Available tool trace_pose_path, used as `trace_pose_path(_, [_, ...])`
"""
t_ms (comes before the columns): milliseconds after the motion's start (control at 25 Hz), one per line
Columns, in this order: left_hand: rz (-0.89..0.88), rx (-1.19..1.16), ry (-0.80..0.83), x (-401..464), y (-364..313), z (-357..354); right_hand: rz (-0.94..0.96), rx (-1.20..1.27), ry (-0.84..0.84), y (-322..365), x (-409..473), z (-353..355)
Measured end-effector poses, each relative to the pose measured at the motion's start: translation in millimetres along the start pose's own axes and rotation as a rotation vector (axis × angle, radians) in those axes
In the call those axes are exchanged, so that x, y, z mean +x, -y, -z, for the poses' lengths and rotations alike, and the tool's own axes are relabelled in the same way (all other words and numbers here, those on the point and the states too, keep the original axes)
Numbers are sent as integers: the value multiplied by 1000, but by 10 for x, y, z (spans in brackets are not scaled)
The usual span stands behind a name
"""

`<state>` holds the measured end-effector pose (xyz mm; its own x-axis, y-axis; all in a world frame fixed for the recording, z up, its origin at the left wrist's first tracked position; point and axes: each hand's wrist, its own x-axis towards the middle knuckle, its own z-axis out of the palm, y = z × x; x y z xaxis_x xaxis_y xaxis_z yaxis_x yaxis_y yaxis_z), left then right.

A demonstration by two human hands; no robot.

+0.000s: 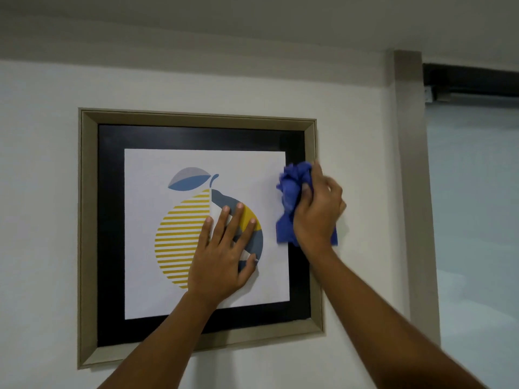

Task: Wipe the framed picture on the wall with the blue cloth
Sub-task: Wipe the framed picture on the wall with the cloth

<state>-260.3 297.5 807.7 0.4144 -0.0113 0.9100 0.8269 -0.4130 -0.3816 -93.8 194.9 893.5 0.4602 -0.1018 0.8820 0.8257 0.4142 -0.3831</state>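
One framed picture (118,226) hangs on the white wall (39,192): beige frame, black mat, print of a striped yellow and blue-grey fruit with a leaf. No readable writing anywhere. One blue cloth (292,192), bunched up, sits at the picture's right edge over the mat, right hand (318,211) grip clenched on it. Left hand (222,256) flat on the print, fingers spread, grip released. One dark rail (471,80) top right.

We observe the left hand (222,259) flat on the framed picture (140,220); the right hand (317,214) presses the blue cloth (292,186) at its right edge.
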Motion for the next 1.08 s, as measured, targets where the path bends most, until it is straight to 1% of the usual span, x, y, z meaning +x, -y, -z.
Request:
trace_pose_path(80, [2, -5, 0, -3, -4, 3, 131, -28, -31, 117, 357, -241])
trace_pose_path(160, [4, -8, -9, -10, -11, -1, 274, -125, 40, 79, 407, -399])
trace_pose_path(200, [3, -13, -11, -16, -12, -6, 313, -164, 88, 3, 301, -431])
trace_pose_path(280, [1, -25, -6, -20, -19, -7, 310, -181, 166, -220, -124, -403])
trace_pose_path(440, [-1, -34, 1, -23, -42, 2, 189, -263, 315, -664, -1364, -16])
trace_pose_path(520, [-6, -41, 11, -29, -41, 20, 131, -294, 365, -779, -1772, 174])
trace_pose_path(600, [-10, -41, 35, -16, -39, 59, 85, -307, 431, -819, -1878, 300])
trace_pose_path(640, [-10, -47, 58, -9, -43, 82, 94, -344, 461, -817, -1864, 350])
trace_pose_path(760, [64, -108, 135, -92, -168, 149, 189, -459, 618, -839, -1851, 564])
trace_pose_path(840, [74, -203, 171, -266, -407, 160, 226, -445, 701, -953, -1923, 783])
trace_pose_path(880, [29, -272, 198, -414, -600, 145, 238, -438, 726, -1046, -2011, 951])
trace_pose_path(960, [-116, -386, 271, -789, -1027, 87, 264, -415, 759, -1214, -2206, 1322])
trace_pose_path(1040, [-233, -465, 357, -1182, -1568, 45, 242, -417, 764, -1413, -2384, 1753])
trace_pose_path(1080, [-265, -511, 415, -1377, -1868, 40, 213, -435, 795, -1515, -2464, 1998])
